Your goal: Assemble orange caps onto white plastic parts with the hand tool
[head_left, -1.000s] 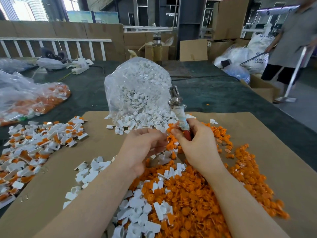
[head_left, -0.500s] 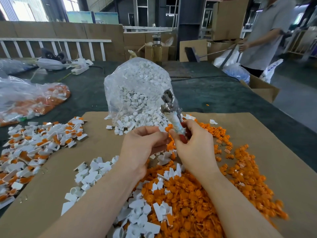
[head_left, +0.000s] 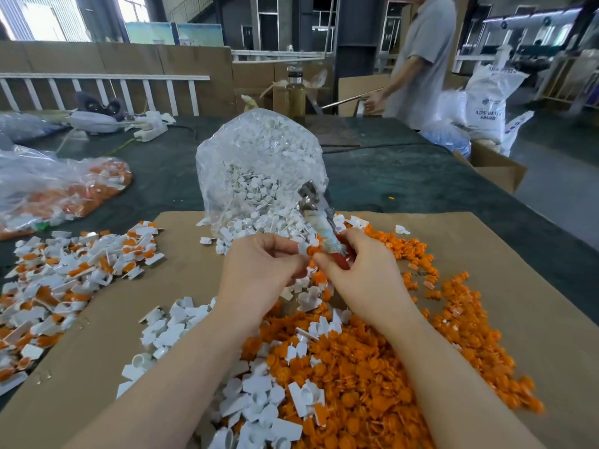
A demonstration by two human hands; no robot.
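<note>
My left hand (head_left: 262,270) pinches a small white plastic part with an orange cap (head_left: 309,249) at its fingertips, held above the heaps. My right hand (head_left: 366,277) grips the red handle of the hand tool (head_left: 319,218); its metal head points up and away, tilted left. The fingertips of both hands meet at the cap. A heap of loose orange caps (head_left: 372,367) lies under and right of my hands. Loose white parts (head_left: 181,322) are scattered to the left and in front. A clear bag of white parts (head_left: 259,170) stands behind my hands.
A pile of assembled white-and-orange pieces (head_left: 64,273) lies at the left on the brown cardboard sheet (head_left: 518,319). A clear bag with orange pieces (head_left: 64,189) sits at far left. A person (head_left: 421,59) stands beyond the dark table (head_left: 405,179), near cardboard boxes.
The tool's head has tipped further left. My left fingers have opened out from a curl to pinch the part at the cap. The person behind walked left.
</note>
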